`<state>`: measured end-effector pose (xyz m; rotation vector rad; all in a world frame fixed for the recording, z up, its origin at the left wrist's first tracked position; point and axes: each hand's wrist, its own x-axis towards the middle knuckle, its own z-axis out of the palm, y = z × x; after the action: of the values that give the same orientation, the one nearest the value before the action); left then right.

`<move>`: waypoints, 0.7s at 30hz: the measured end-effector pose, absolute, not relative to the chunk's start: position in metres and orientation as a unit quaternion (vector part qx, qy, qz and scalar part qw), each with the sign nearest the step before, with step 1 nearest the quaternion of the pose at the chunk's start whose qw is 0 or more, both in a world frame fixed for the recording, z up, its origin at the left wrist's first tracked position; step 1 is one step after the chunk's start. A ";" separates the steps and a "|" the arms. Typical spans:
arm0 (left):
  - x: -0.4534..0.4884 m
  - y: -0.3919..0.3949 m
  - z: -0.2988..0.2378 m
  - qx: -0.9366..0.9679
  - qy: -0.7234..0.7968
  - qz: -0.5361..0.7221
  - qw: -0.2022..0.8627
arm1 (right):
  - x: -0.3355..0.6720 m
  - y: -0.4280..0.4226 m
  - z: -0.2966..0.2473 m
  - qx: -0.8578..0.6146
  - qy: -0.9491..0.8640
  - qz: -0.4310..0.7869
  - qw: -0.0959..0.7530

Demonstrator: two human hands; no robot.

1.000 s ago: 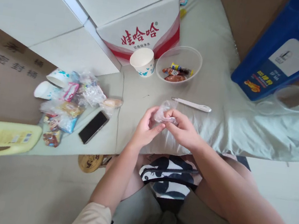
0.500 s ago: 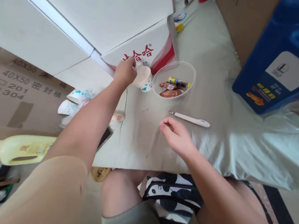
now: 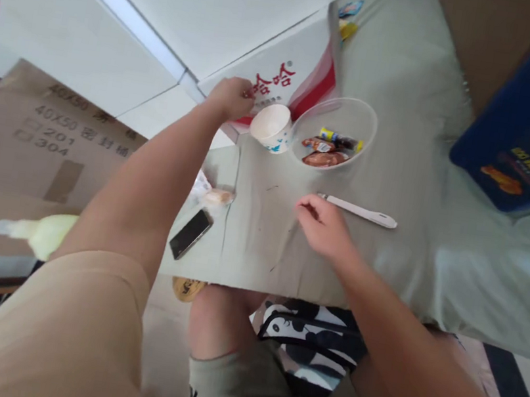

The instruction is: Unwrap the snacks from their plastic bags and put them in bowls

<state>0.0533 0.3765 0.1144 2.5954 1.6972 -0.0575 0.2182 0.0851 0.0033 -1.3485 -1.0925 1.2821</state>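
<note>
My left hand [image 3: 231, 98] reaches to the back of the table, beside a white paper cup [image 3: 271, 128] with a blue pattern. Its fingers are curled closed, and whatever they may hold is hidden. The cup stands upright, its mouth toward me. Touching or nearly touching it is a clear plastic bowl [image 3: 371, 138] with several wrapped snacks [image 3: 325, 159] inside. My right hand [image 3: 321, 225] rests on the cloth with its fingers curled in and nothing visible in them. Just beyond it lies a slim white utility knife or similar pen-shaped tool [image 3: 362, 212].
A white and red carton [image 3: 306, 88] stands behind the cup. On the left are a phone [image 3: 190, 234], a small wrapped item [image 3: 219, 196], a brown carton [image 3: 23, 116] and a yellow bottle [image 3: 48, 234]. A big blue jug [image 3: 512, 142] stands at the right.
The view has shifted, so the table items sit farther right in the picture. My left hand has drawn slightly left, away from the cup. The phone shows more fully. My right hand stays near the white tool.
</note>
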 end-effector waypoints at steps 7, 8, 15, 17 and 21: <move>-0.064 0.240 0.105 0.821 0.520 -0.234 -0.031 | 0.203 0.062 0.001 -0.552 -0.495 0.487 0.461; -0.075 0.221 0.094 0.817 0.513 -0.262 -0.020 | 0.202 0.057 0.000 -0.550 -0.502 0.484 0.459; -0.098 0.161 0.052 0.822 0.525 -0.220 0.034 | 0.209 0.038 -0.007 -0.560 -0.538 0.464 0.426; -0.094 0.162 0.056 0.827 0.526 -0.195 0.038 | 0.215 0.037 -0.007 -0.573 -0.542 0.449 0.420; -0.063 0.166 0.061 0.786 0.582 0.124 0.168 | 0.231 0.039 -0.009 -0.611 -0.557 0.369 0.425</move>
<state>-0.0631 0.1655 0.0607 2.2359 1.6552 0.3531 0.2310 0.0391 -0.0087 -1.5284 -1.3932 0.9223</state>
